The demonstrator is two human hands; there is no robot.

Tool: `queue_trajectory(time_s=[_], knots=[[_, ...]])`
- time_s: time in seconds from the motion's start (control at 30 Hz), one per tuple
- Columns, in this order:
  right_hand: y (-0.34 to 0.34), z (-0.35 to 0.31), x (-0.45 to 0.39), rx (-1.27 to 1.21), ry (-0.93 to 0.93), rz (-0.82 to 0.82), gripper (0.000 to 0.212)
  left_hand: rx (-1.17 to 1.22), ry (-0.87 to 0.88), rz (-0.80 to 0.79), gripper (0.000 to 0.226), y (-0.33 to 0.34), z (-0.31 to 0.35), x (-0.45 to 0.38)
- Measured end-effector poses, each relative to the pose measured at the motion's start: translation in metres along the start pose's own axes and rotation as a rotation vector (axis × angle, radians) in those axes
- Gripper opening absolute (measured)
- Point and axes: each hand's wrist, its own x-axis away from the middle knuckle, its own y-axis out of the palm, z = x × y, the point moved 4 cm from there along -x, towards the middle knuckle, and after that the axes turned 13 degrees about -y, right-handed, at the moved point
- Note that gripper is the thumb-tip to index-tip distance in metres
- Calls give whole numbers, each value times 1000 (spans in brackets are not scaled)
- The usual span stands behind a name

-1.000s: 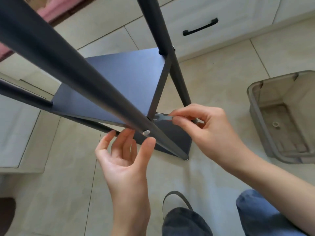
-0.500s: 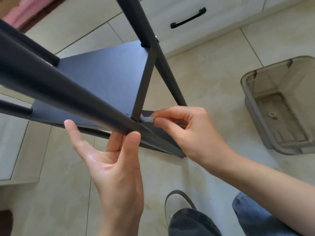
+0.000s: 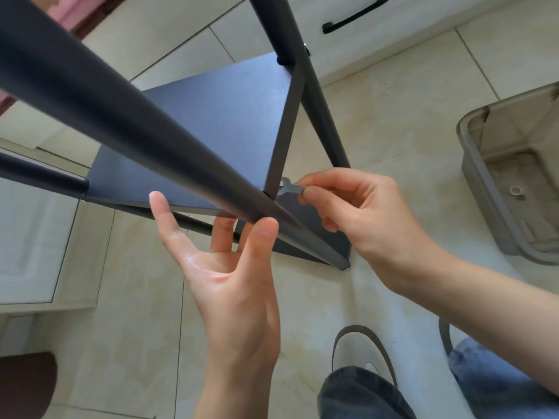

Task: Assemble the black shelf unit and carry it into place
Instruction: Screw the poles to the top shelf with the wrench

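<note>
Shelf unit (image 3: 217,122) post, wrench (image 3: 290,189) between right fingers (image 3: 314,193)

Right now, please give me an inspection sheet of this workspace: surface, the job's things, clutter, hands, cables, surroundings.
Surface: beige tiled floor, bare where it shows.
Job's things: black shelf unit stands on the floor; its near leg crosses the view; small flat wrench sits at the joint by the shelf corner.
Clutter: grey plastic bin at right, a small ring inside it.
Hands: left hand open, thumb touching the near leg; right hand pinches the wrench.
Cables: nothing seen.
Surroundings: white cabinet with black handle behind; the person's jeans below.
</note>
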Motion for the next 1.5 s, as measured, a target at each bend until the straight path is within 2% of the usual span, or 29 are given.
queue_trajectory(time_s=[0.27, 0.53, 0.97, 1.4, 1.5], knots=[[8, -3, 3, 4, -8, -52, 21, -16, 7, -9, 105, 0, 1, -2], [12, -2, -2, -36, 5, 4, 22, -19, -4, 9, 102, -1, 2, 0], [13, -16, -11, 115, -217, -56, 16, -44, -19, 4, 96, -1, 3, -1], [13, -15, -10, 112, -210, -107, 17, -36, 16, -40, 97, 1, 3, 0], [16, -15, -9, 162, -230, -143, 23, -56, 33, -52, 97, 2, 4, 0]])
